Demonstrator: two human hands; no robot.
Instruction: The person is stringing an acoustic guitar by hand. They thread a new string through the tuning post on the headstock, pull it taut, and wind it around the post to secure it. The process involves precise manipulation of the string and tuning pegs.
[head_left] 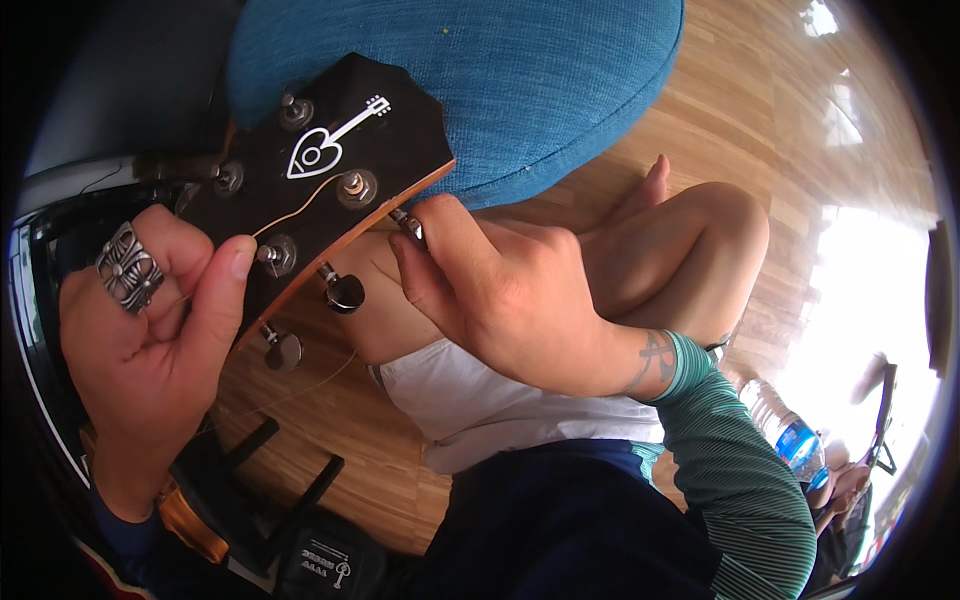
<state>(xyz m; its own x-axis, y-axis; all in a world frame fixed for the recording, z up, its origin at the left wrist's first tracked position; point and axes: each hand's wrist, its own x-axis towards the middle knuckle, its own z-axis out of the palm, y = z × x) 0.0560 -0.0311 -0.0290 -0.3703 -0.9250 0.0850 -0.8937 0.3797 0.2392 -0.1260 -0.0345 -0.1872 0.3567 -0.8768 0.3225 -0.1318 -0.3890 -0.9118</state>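
Black and angular, with a white heart-shaped guitar emblem on its face: there was the guitar headstock (290,195), slanting across the near edge of the round blue fabric cushion (565,90), though whether it rested there I couldn't tell. And look at the left hand (150,310), with a chunky silver ring on one finger! It had a thin, pale golden string (300,212) pinched between thumb and curled fingers, right by the headstock's lower edge. Up went that string in a curve, past one silver metal post (275,256), and on to another, the upper silver post (357,188), near the headstock's right edge.

Over to the right hand (510,290), coming out of a green striped sleeve (735,460): thumb and forefinger were clasped on a shiny metal tuning key (413,232) jutting from that same edge, partly hidden by the grip. Farther down the edge came a second, dark rounded key (344,293), then a third, silvery rounded key (284,351), both clear of the fingers. Below it all, white cloth shorts (500,390) and a bare bent leg (670,260) over brown wood-plank flooring (720,110). Off to the right, a clear plastic bottle with a blue label (797,440).
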